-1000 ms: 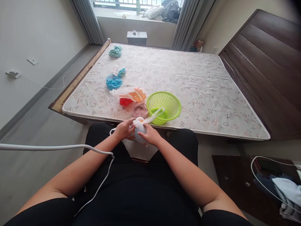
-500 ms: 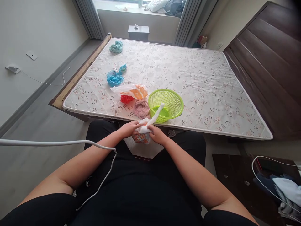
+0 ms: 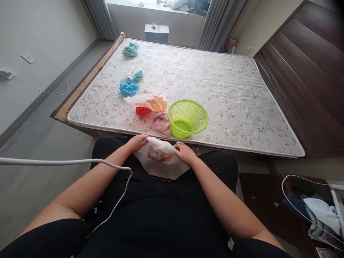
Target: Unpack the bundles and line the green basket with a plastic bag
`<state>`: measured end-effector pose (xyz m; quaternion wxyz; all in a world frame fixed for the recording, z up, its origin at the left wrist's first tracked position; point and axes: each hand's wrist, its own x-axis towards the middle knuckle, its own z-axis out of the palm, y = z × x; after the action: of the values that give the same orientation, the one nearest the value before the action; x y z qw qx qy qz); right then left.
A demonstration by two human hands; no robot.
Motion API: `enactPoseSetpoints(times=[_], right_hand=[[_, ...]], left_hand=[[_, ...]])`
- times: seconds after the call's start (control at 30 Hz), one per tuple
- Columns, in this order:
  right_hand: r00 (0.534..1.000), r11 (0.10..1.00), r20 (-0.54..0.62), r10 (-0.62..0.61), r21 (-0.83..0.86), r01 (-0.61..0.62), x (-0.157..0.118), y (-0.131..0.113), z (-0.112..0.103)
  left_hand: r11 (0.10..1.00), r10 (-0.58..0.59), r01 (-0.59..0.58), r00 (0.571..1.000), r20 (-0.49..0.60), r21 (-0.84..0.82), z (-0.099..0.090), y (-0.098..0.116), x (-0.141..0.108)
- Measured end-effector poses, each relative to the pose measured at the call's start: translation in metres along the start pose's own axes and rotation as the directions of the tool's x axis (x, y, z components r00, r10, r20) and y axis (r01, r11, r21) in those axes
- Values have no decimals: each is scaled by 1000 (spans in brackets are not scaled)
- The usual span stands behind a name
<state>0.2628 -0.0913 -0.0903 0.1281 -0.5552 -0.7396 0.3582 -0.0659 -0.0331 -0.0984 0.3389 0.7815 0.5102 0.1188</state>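
Observation:
A white plastic bag with orange printing is stretched between my two hands, just in front of the bed's edge. My left hand pinches its left side and my right hand grips its right side. Just beyond, on the mattress, sits a green plastic basket that holds nothing I can see. Touching the basket on its left is a rolled pink cloth. Behind that cloth lie a red plastic bag and a white and orange plastic bag.
Farther back on the mattress are a blue plastic bag and a teal cloth. A white cable crosses in front of my left forearm. To the right, folded clothes rest on a dark cabinet.
My hands have moved apart and spread the bag, which was bunched and twisted between them. Its printed side now faces up. The view has shifted slightly.

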Motion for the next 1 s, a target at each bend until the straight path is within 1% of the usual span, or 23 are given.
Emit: enactPoseSetpoints(times=[0.07, 0.1, 0.17, 0.2, 0.23, 0.3, 0.37, 0.4, 0.47, 0.5, 0.6, 0.63, 0.67, 0.7, 0.73, 0.77, 0.8, 0.83, 0.87, 0.9, 0.93, 0.97, 1.0], right_hand=[[994, 994, -43, -99, 33, 101, 0, -8, 3], [988, 987, -41, -147, 53, 149, 1, -11, 6], [978, 975, 11, -209, 85, 207, 4, -15, 11], [979, 976, 24, -202, 93, 199, 6, -15, 14], [986, 981, 2, -167, 97, 166, 7, -14, 15], [989, 993, -142, -47, 105, 62, 8, -11, 17], [954, 991, -297, 44, 133, -4, 6, -6, 16], [939, 989, -338, 62, 145, -13, 3, -4, 16], [930, 987, -360, 75, 161, -18, -3, 0, 15], [926, 985, -367, 86, 170, -24, -7, 3, 15], [892, 975, -419, 168, 207, -86, -20, 14, 17], [884, 963, -415, 214, 239, -121, -24, 20, 18], [884, 944, -381, 270, 287, -164, -27, 26, 18], [888, 914, -321, 329, 344, -214, -31, 33, 19], [888, 879, -257, 381, 397, -262, -34, 39, 19], [879, 852, -228, 420, 432, -295, -37, 44, 20], [861, 849, -261, 438, 434, -300, -40, 48, 20], [831, 875, -357, 426, 396, -279, -44, 50, 20], [791, 920, -489, 369, 310, -238, -47, 51, 20], [745, 965, -613, 263, 186, -187, -50, 50, 20], [709, 990, -694, 127, 44, -135, -53, 47, 20], [688, 992, -726, -8, -90, -84, -55, 42, 21], [681, 978, -722, -123, -203, -38, -56, 37, 22]], left_hand=[[996, 65, -59, 993, 96, -63, 9, 7, 1], [993, 91, -81, 987, 129, -88, 12, 11, 2], [988, 118, -100, 981, 153, -121, 16, 14, 3], [987, 110, -91, 984, 142, -133, 16, 13, 4], [988, 77, -62, 992, 104, -143, 15, 12, 5], [983, -48, 40, 998, -37, -180, 10, 6, 7], [964, -168, 123, 970, -177, -238, 3, -1, 7], [954, -212, 152, 952, -222, -259, 0, -4, 7], [937, -289, 212, 916, -277, -277, -6, -10, 6], [926, -335, 253, 891, -305, -280, -9, -13, 6], [877, -467, 356, 791, -395, -323, -14, -21, 4], [863, -490, 363, 771, -407, -351, -16, -23, 5], [855, -498, 356, 767, -405, -377, -17, -24, 5], [854, -488, 336, 781, -390, -397, -17, -24, 6], [860, -460, 304, 808, -367, -409, -17, -23, 7], [872, -413, 262, 847, -335, -413, -16, -21, 8], [886, -356, 216, 884, -302, -410, -14, -17, 9], [899, -299, 173, 915, -272, -403, -12, -13, 10], [907, -251, 138, 936, -247, -397, -10, -9, 11], [912, -217, 112, 949, -230, -395, -7, -4, 13], [912, -196, 96, 956, -217, -398, -4, 0, 14], [910, -184, 87, 961, -207, -405, -1, 3, 15], [906, -181, 84, 963, -201, -415, 1, 5, 16]])
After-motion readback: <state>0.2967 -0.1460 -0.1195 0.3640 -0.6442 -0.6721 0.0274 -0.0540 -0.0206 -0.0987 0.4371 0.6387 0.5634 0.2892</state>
